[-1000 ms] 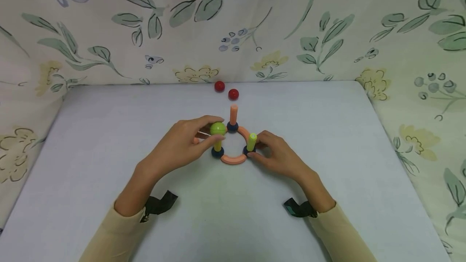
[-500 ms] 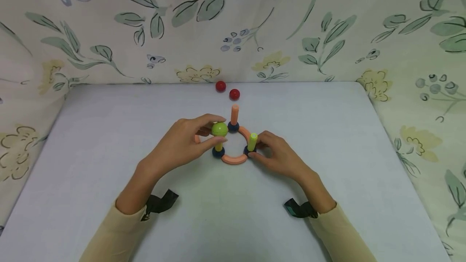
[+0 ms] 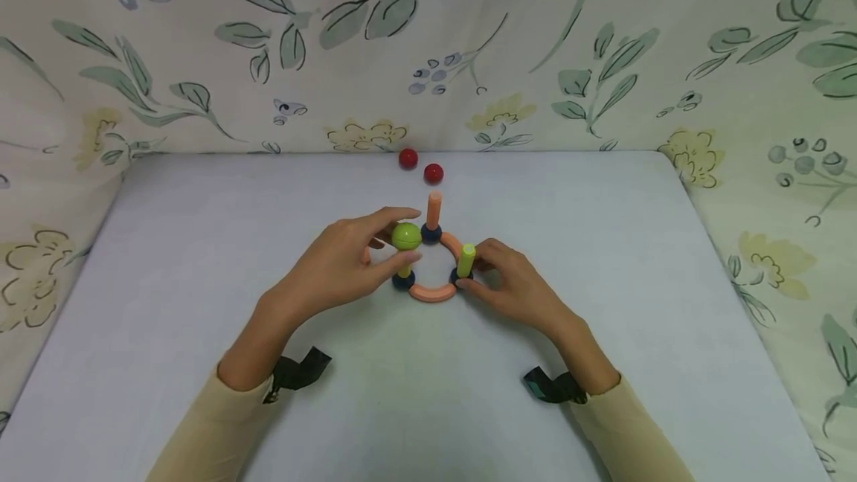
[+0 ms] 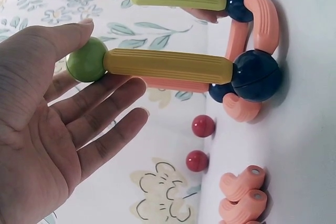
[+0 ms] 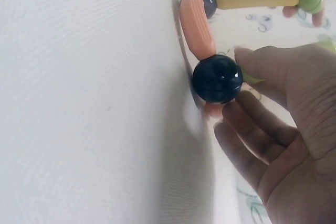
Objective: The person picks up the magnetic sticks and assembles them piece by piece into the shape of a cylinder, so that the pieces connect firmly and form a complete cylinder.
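Note:
My left hand (image 3: 338,255) pinches a light green ball (image 3: 406,236) between thumb and fingers. The ball sits on top of an upright yellow rod (image 4: 168,65), whose foot meets a dark blue ball (image 4: 257,76). My right hand (image 3: 512,285) holds another dark blue ball (image 5: 218,78) at the ring's right side, fingertips around it. From that ball rises a light green rod (image 3: 466,260) with a bare top. Curved orange pieces (image 3: 431,294) link the dark balls into a ring on the table. At the ring's far side stands an orange rod (image 3: 434,210).
Two red balls, one farther back (image 3: 408,158) and one nearer (image 3: 434,173), lie behind the ring by the table's far edge. Loose curved orange pieces (image 4: 244,198) lie beyond the left hand, mostly hidden from the head view. A floral cloth (image 3: 375,65) hangs behind the white table (image 3: 415,393).
The whole head view shifts slightly. The left index finger lifts a little away from the green ball's top, while the ball stays on the yellow rod. The right hand keeps its place.

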The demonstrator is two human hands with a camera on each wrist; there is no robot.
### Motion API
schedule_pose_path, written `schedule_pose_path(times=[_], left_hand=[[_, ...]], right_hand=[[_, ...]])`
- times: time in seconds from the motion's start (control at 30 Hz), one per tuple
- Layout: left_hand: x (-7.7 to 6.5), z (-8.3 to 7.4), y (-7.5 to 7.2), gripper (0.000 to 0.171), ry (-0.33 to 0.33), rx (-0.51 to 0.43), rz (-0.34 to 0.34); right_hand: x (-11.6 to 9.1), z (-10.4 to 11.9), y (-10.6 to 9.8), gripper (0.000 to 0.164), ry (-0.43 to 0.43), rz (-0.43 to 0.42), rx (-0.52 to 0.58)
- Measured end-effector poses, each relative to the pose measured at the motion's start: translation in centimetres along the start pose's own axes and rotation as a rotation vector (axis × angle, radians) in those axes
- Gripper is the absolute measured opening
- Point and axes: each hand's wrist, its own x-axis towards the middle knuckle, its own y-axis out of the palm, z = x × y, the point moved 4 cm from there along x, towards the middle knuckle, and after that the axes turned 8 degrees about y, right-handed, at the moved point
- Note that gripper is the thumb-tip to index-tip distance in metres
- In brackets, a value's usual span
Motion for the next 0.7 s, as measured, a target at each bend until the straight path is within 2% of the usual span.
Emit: schedule_pose_path(times=[0.23,0.47,0.7], left_hand=[[-0.06,0.25,0.05,0.055,0.007,-0.011,0.016],[-0.21,0.31,-0.28,0.064,0.008,0.002,0.019],[-0.11,0.52,0.08,0.064,0.013,-0.012,0.037]], right_hand=[[-0.03,0.07,0.04,0.018,0.0,-0.002,-0.018],[0.05,0.06,0.15,0.016,0.007,0.0,-0.038],[0.01,0.04,0.17,0.016,0.006,-0.002,-0.041]])
